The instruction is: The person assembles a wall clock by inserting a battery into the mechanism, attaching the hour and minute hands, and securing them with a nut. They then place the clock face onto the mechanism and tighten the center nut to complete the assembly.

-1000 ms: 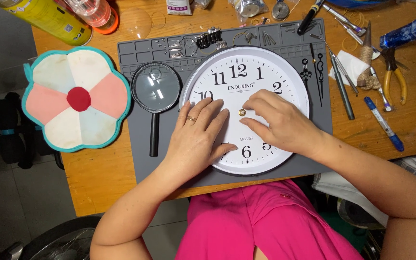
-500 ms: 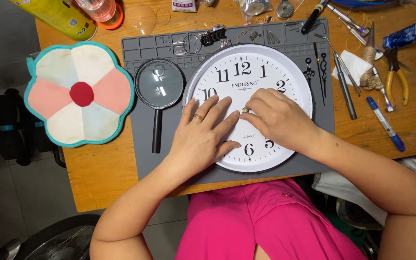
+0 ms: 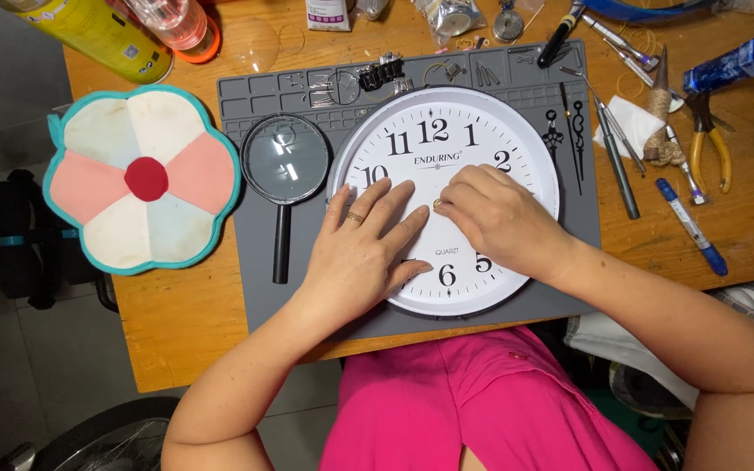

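A round white wall clock [image 3: 517,139] with black numerals lies face up on a grey work mat [image 3: 263,305]. No hands are on its face. My left hand [image 3: 364,249] lies flat on the lower left of the face, fingers spread, a ring on one finger. My right hand [image 3: 499,218] rests on the right half, fingers curled inward, and its fingertips pinch a small brass piece [image 3: 436,203] at the clock's centre. Two loose black clock hands [image 3: 578,131] lie on the mat to the right of the clock.
A black magnifying glass [image 3: 285,161] lies left of the clock. A flower-shaped pad [image 3: 141,179] sits at the table's left edge, a yellow can [image 3: 98,30] behind it. Tweezers [image 3: 617,157], yellow-handled pliers [image 3: 709,148] and a blue pen [image 3: 691,227] lie at the right.
My right fingertips have closed in around the brass piece at the clock's centre. My left hand has stayed flat on the face, sliding only slightly.
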